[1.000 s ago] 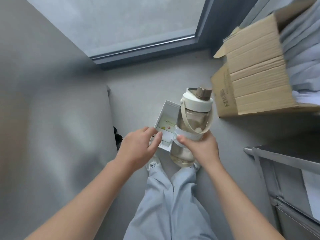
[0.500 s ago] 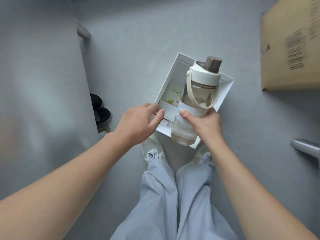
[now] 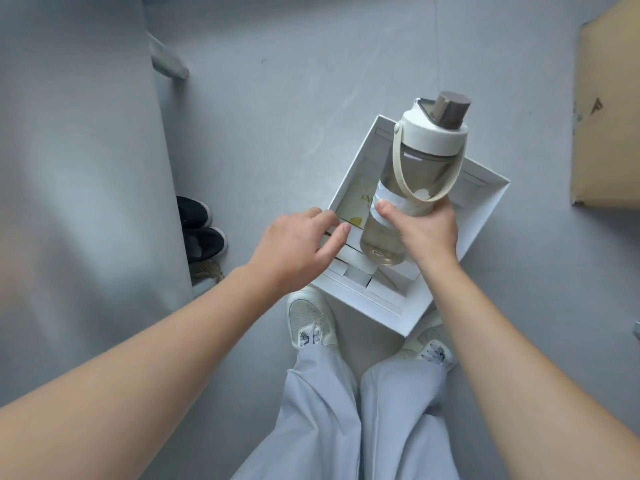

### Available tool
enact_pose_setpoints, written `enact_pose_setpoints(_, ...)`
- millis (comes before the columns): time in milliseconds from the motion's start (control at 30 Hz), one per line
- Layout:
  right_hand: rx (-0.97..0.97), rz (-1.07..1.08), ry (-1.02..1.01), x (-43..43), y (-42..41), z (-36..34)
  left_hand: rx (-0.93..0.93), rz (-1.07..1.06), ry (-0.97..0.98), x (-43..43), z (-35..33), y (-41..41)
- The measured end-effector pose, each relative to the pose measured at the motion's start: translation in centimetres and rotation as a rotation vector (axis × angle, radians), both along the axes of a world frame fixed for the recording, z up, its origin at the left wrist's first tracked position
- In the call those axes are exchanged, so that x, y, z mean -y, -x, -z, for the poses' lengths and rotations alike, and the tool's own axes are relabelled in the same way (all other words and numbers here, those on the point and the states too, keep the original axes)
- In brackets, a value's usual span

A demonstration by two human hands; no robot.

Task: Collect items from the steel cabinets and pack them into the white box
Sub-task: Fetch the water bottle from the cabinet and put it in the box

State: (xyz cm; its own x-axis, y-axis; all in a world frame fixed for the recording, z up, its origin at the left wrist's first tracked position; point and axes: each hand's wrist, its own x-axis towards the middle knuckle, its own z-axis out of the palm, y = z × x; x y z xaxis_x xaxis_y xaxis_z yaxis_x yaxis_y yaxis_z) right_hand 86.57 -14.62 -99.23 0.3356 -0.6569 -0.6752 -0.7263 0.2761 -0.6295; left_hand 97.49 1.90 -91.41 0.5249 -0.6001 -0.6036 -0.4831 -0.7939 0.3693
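A clear water bottle point(image 3: 420, 174) with a cream lid, brown cap and loop strap hangs above the white box point(image 3: 485, 216), and my right hand point(image 3: 424, 230) grips its lower half. The open white box lies on the grey floor in front of my feet. Inside it I see a yellow-green printed card point(image 3: 358, 206) and small white inner boxes point(image 3: 356, 271). My left hand point(image 3: 298, 247) hovers over the box's near-left rim, fingers loosely apart, holding nothing.
A brown cardboard carton point(image 3: 606, 116) stands at the right edge. A grey cabinet panel point(image 3: 79, 150) fills the left side, with black shoes point(image 3: 201, 230) on the floor beside it. My white sneakers point(image 3: 311, 317) stand just below the box.
My view has tilted down from the window to the floor. The box now looks larger and nearer. Both hands and the bottle stay over the box.
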Motion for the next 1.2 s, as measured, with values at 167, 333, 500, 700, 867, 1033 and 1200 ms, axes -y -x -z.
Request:
enact_pose_setpoints(167,0.049,-0.002,-0.025,0.0,0.4,1.0,0.002,0.010,-0.012,0.7,0.6,0.2)
enact_pose_setpoints(333,0.086,-0.021,-0.047,0.4,0.5,1.7,0.000,0.019,-0.010,1.2,0.9,0.2)
enact_pose_setpoints(500,0.113,-0.050,-0.038,0.5,0.6,2.1,-0.001,0.023,-0.017,1.4,1.3,0.1)
enact_pose_setpoints(700,0.153,-0.017,-0.070,-0.3,0.3,2.0,-0.013,0.021,-0.031,1.1,1.5,0.2)
enact_pose_setpoints(867,0.111,0.038,-0.042,-1.3,-0.3,2.3,-0.009,0.021,-0.036,0.6,1.4,0.4)
enact_pose_setpoints(1033,0.105,0.045,-0.030,-1.7,0.2,2.2,0.001,0.017,-0.020,0.4,1.5,0.3)
enact_pose_setpoints(1200,0.121,0.086,-0.045,-2.8,1.7,2.0,0.004,0.007,-0.008,0.1,1.8,0.7)
